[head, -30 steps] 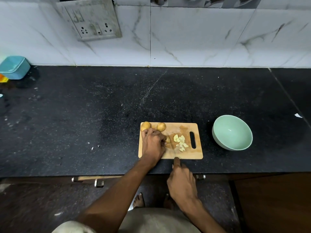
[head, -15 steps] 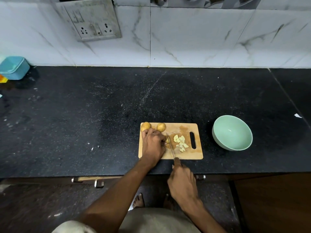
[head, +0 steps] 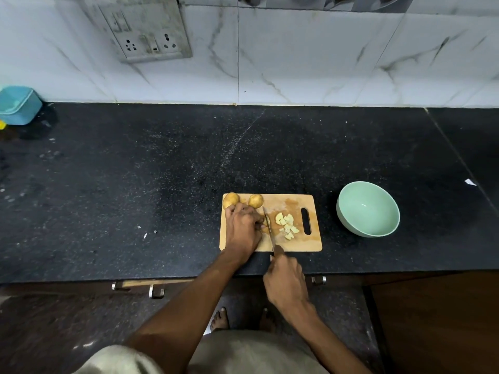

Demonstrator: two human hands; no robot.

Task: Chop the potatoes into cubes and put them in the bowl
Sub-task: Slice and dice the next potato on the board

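A wooden cutting board [head: 294,203] lies near the counter's front edge. Two whole potatoes [head: 231,199] [head: 255,200] sit at its far left corner. My left hand [head: 243,229] is curled over a potato piece on the board's left part; the piece is mostly hidden under the fingers. My right hand [head: 286,282] grips the handle of a knife [head: 267,222], whose blade stands just right of my left fingertips. Several pale potato cubes [head: 287,225] lie right of the blade. The mint-green bowl [head: 351,228] stands to the right of the board with nothing in it.
A blue container [head: 19,105] stands at the far left by the tiled wall. Small white scraps [head: 145,234] lie on the black counter left of the board. A socket panel [head: 143,28] is on the wall. Drawer handles [head: 156,291] show below the counter edge.
The knife blade, out of sight a second ago, has come up and forward over the board beside my left fingers. My left hand has stayed on the potato piece.
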